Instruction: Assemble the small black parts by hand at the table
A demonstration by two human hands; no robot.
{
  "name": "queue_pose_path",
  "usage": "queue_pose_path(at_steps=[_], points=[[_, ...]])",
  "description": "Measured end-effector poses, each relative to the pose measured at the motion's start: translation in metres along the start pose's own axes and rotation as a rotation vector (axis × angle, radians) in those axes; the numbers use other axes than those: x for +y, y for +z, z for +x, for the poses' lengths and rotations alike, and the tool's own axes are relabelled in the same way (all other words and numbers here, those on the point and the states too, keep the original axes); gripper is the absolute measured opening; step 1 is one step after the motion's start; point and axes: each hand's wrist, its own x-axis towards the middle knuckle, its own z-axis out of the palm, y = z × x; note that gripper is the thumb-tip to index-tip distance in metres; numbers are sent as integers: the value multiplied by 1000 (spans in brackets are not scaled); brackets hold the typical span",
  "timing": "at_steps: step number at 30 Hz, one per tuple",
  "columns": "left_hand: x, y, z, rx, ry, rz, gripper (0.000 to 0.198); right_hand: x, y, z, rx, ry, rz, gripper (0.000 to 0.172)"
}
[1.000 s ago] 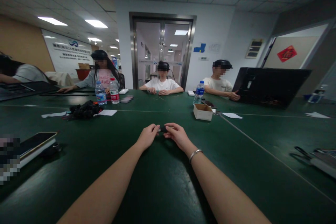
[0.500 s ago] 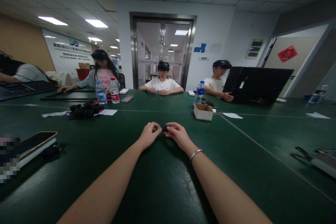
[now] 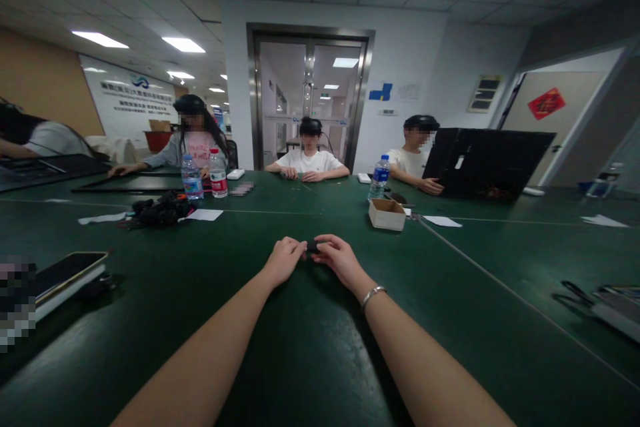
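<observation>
Forearms lie stretched forward over the dark green tabletop [image 3: 450, 320], bare, converging toward the middle. The left hand [image 3: 285, 259] and right hand [image 3: 339, 257] meet fingertip to fingertip. Both are curled, and each pinches one end of a small dark object [image 3: 313, 247]. The object sits between the two hands, low over the tabletop; I cannot tell whether it touches the surface. It is too small to make out what it is. A silver bracelet [image 3: 373, 293] circles the right wrist.

Beyond the right hand, and apart from it, stands an open cardboard box [image 3: 387, 213], with a white paper sheet [image 3: 442, 220] near its right side. A water bottle [image 3: 380, 177] stands upright behind the box. Far left of the hands, a black tangled pile [image 3: 160, 209] lies on the tabletop, with two more bottles [image 3: 191, 177] upright just behind it. A phone [image 3: 65, 270] lies flat near the left edge.

Three people sit along the far side, each with a dark headset on, hands on the tabletop. The one at the right rests a hand against a large black panel [image 3: 487, 163] standing tilted.
</observation>
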Motion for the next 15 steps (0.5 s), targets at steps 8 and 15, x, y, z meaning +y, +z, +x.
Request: queue_pose_path(at_steps=[8,15], points=[[0,0,-3,16,-13,-46,27,1,0,1,-2,-2,4,19],[-2,-1,-1,54,-68,-63,48,1,0,1,9,-7,7,19]])
